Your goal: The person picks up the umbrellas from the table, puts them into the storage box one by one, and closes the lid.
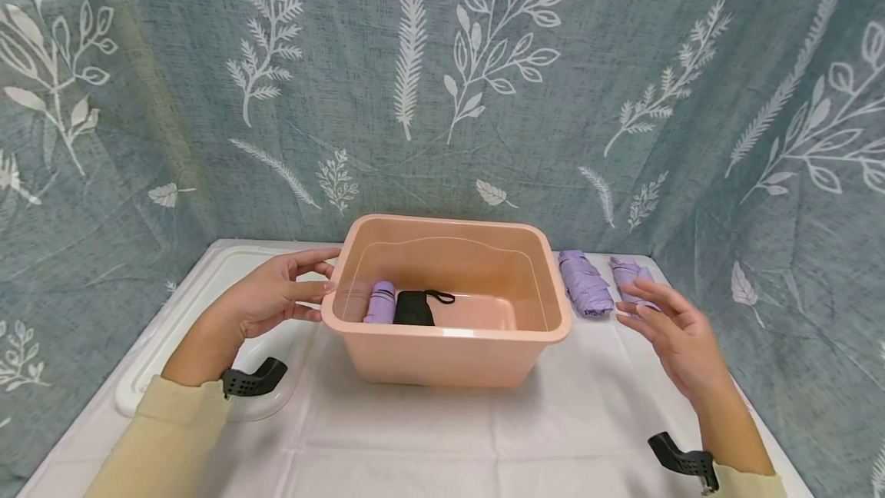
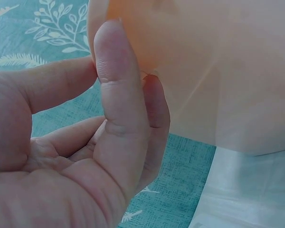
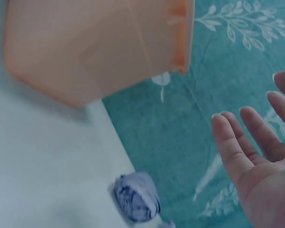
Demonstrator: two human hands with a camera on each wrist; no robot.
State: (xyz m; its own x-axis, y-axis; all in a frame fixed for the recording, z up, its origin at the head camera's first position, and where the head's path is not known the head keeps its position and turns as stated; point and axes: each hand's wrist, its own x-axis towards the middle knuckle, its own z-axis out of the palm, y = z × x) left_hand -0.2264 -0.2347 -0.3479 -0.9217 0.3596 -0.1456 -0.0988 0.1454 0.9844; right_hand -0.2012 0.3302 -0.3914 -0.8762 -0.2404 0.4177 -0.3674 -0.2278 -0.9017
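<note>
A peach plastic bin (image 1: 442, 360) stands on the white-covered table. My left hand (image 1: 280, 294) is at its left rim, fingertips right at the edge; in the left wrist view the thumb (image 2: 116, 61) overlaps the rim. Inside the bin lie a purple cylindrical bundle (image 1: 380, 304) with a dark band and a black pouch-like item (image 1: 413, 309) with a loop strap. My right hand (image 1: 674, 336) hovers right of the bin, holding nothing, fingers spread and slightly bent. Beyond it lie two crinkled purple fabric rolls, one nearer the bin (image 1: 585, 284) and one farther right (image 1: 632, 279).
A white lid-like tray (image 1: 148, 360) lies flat at the left, partly under my left arm in view. The white cloth (image 1: 429, 444) covers the table in front of the bin. A blue-green leaf-patterned curtain (image 1: 373, 98) hangs behind and at both sides.
</note>
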